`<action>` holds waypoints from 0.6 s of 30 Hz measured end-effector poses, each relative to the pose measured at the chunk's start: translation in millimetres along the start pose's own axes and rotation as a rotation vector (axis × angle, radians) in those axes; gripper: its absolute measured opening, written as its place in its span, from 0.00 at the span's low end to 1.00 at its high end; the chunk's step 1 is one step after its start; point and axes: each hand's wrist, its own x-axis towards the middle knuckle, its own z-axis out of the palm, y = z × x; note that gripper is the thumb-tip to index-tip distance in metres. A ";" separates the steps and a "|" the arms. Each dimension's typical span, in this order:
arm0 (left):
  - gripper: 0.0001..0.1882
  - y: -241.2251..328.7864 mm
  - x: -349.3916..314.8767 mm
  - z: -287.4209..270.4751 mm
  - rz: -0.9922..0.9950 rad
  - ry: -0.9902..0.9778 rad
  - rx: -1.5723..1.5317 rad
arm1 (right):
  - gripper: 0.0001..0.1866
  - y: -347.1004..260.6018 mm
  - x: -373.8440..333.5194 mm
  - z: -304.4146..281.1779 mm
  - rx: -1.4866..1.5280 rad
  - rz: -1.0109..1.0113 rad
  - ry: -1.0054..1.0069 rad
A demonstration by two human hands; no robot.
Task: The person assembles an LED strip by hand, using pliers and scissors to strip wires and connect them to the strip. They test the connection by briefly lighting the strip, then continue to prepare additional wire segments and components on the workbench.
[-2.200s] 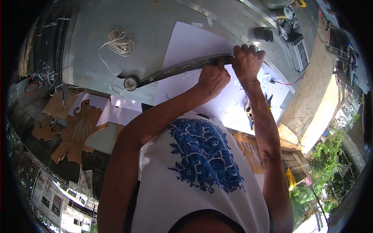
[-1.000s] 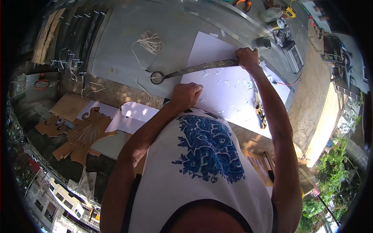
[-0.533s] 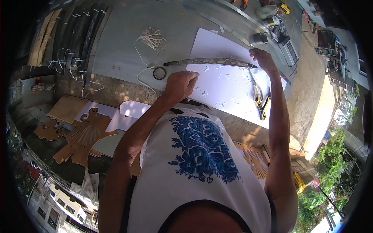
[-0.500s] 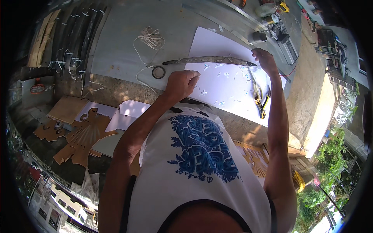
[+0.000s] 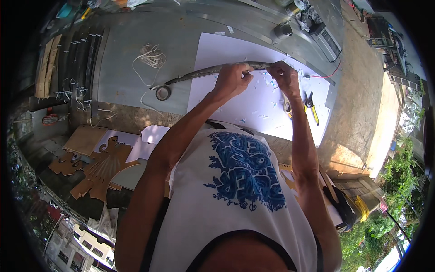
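Note:
A long, dark, slightly curved strip (image 5: pixel 197 74) runs from the bare grey tabletop onto a white sheet (image 5: pixel 208 102). My left hand (image 5: pixel 232 80) is closed around its middle stretch, with the thumb and fingertips near each other. At the strip's right end my right hand (image 5: pixel 285 79) is closed in a pinch; the exact contact is partly hidden by its fingers. Small blue-and-white scraps (image 5: pixel 242 120) lie scattered over the sheet. Below my right hand are yellow-handled pliers or cutters (image 5: pixel 311 109), and scissors (image 5: pixel 287 108) partly covered by my right forearm.
A roll of dark tape (image 5: pixel 162 93) and a bundle of white cord (image 5: pixel 152 56) lie left of the sheet. Farther right stand a dark cup (image 5: pixel 283 30) and a grey metal box (image 5: pixel 326 41). Cut brown panels (image 5: pixel 108 163) lean below the table at left.
My left hand has moved right and up onto the strip. My right hand has drawn in toward it, fingers closing at the strip's right end. The whole view has shifted slightly.

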 end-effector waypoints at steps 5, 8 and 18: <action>0.18 -17.7 12.6 5.5 0.068 0.062 0.036 | 0.12 -28.4 0.0 14.3 0.165 0.093 -0.010; 0.18 -12.6 21.9 7.3 0.090 0.106 0.046 | 0.13 -39.4 8.2 13.8 0.186 0.096 -0.015; 0.13 -21.2 39.5 3.4 0.179 0.072 -0.036 | 0.13 -69.3 25.4 24.6 0.304 0.036 0.029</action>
